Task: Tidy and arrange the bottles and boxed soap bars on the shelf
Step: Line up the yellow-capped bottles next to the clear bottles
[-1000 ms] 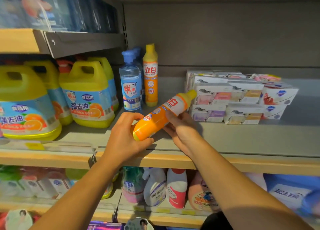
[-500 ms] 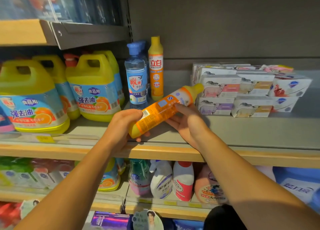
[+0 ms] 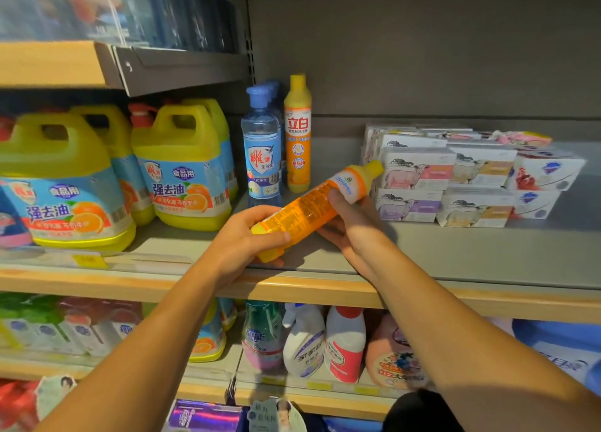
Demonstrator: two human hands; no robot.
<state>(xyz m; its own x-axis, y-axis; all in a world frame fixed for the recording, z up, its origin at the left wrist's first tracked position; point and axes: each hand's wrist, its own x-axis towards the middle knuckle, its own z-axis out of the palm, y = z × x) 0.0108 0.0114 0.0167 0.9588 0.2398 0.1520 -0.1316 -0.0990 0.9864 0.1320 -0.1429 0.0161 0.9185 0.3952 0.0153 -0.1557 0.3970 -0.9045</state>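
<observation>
Since the earlier frame the slim orange plastic bottle with a yellow cap (image 3: 317, 208) has turned about its long axis: the printed back label now faces up where the red logo showed before. It lies tilted, cap end up and away, base low and near, above the front of the grey metal shelf (image 3: 455, 256).

The left hand (image 3: 242, 239) grips the bottle's base end, fingers curled over the top and thumb beneath. The right hand (image 3: 353, 226) holds the upper body from below, thumb pressed on the label just short of the white neck band.

Beyond the left hand stand a clear blue-capped bottle (image 3: 261, 152) and an upright orange bottle with yellow cap (image 3: 297, 135), side by side and touching or nearly so. Further left of the left hand sit large yellow handled jugs with blue labels (image 3: 182, 168).

Beyond and to the right of the right hand are white boxed soap bars (image 3: 461, 174), stacked two layers high in rows. The held bottle's cap points at the nearest box; whether it touches cannot be told.
</observation>
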